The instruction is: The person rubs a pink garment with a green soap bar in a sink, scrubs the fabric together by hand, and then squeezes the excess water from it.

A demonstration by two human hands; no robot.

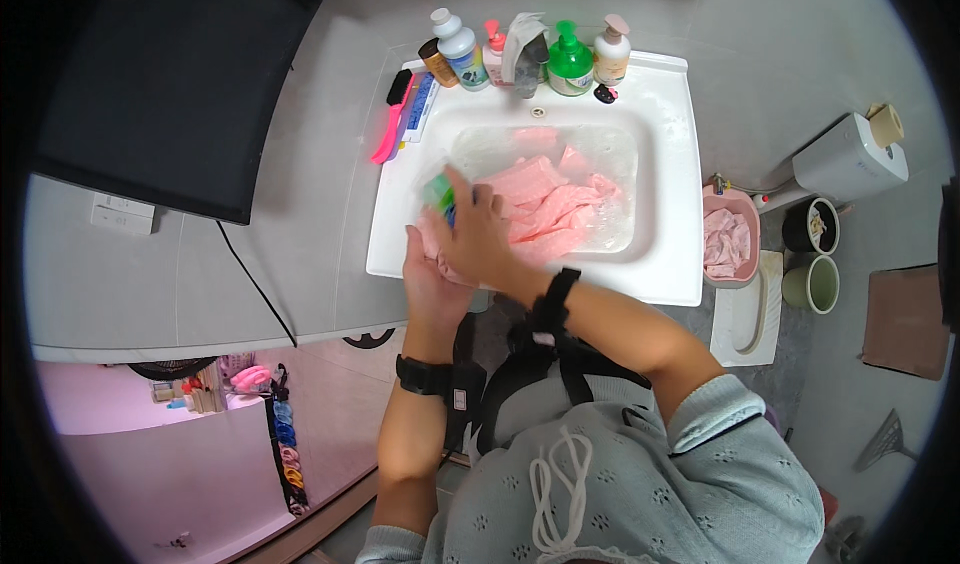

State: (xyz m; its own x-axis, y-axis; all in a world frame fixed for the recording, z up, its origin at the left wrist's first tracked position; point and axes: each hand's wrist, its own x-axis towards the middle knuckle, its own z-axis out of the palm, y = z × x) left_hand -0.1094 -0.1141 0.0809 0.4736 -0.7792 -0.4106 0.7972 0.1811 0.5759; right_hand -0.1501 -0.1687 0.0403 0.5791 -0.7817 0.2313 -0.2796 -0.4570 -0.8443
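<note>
A pink garment or cloth (547,204) with small pale dots lies bunched in cloudy water in a white washbasin (675,189). At the basin's front left rim, my left hand (439,286) holds a gathered part of this cloth, palm up. My right hand (480,230) is just above it, fingers around a small green-and-blue object (442,192). Motion blurs that object, so its kind is unclear. Part of the cloth is hidden behind my right hand.
Behind the basin stand a white bottle (461,50), a green pump bottle (570,61) and a cream pump bottle (612,52) beside the faucet (527,68). A pink-handled brush (392,117) lies left. Right are a pink tub (752,226) of cloth and a squat toilet (765,316).
</note>
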